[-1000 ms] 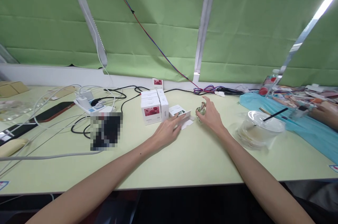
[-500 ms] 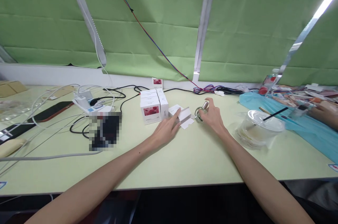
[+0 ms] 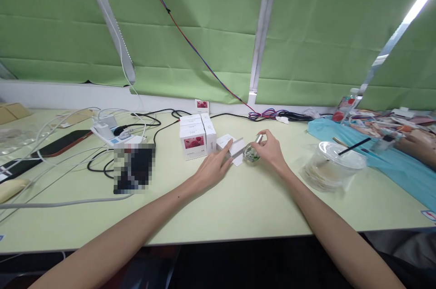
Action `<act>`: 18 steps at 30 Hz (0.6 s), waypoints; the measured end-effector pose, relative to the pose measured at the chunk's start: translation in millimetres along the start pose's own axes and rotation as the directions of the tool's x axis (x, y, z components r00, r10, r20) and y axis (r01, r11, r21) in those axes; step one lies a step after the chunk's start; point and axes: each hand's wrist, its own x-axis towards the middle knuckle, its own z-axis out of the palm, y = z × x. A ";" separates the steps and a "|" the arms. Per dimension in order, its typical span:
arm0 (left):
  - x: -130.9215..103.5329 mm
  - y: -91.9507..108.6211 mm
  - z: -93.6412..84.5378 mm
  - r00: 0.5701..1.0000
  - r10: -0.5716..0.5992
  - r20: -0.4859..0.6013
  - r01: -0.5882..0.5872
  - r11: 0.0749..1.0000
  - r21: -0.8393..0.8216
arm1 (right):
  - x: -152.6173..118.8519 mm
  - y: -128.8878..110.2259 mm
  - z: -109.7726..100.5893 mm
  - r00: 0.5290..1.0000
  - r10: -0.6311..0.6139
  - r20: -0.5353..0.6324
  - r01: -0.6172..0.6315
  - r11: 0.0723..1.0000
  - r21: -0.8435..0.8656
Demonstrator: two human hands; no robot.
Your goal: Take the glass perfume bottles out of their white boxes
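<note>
On the table, a small white carton (image 3: 225,140) lies on its side with its flaps (image 3: 238,148) open toward the right. My left hand (image 3: 213,166) holds it, fingers along the open end. In my right hand (image 3: 270,150) is a glass perfume bottle (image 3: 250,154) with a silvery top (image 3: 260,138); thumb and fingers grip it near that top. The bottle is tilted, its round base close to the carton's open end; I cannot tell whether they touch. Just left of the carton stands a group of closed white cartons (image 3: 193,146) with pink flower pictures.
At the left are a power strip (image 3: 117,137), tangled cables, and phones (image 3: 64,142). To the right stand a lidded plastic cup (image 3: 335,166) with a black straw and a blue plastic sheet (image 3: 391,171). Another person's hand (image 3: 417,148) is at the far right, near assorted small items.
My right hand has brought the perfume bottle left, closer to the carton's open end, and tipped its base toward it. My left hand stays on the carton.
</note>
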 end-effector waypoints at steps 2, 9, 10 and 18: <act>-0.6 2.2 -1.3 1.000 0.007 0.000 -0.007 1.000 -0.018 | -0.4 -0.1 1.7 0.998 0.039 0.041 -0.039 0.999 0.013; -4.7 9.3 -6.0 0.999 0.035 0.030 -0.033 0.998 -0.055 | 2.2 3.6 2.8 0.985 0.158 0.068 -0.162 0.985 0.057; -5.1 9.6 -6.4 0.998 0.043 0.041 -0.041 0.998 -0.056 | 2.8 4.7 2.7 0.984 0.165 0.062 -0.169 0.984 0.057; -6.0 14.5 -9.8 0.980 0.163 0.114 -0.160 0.987 -0.032 | 7.5 13.9 4.0 0.972 0.234 0.015 -0.235 0.968 0.093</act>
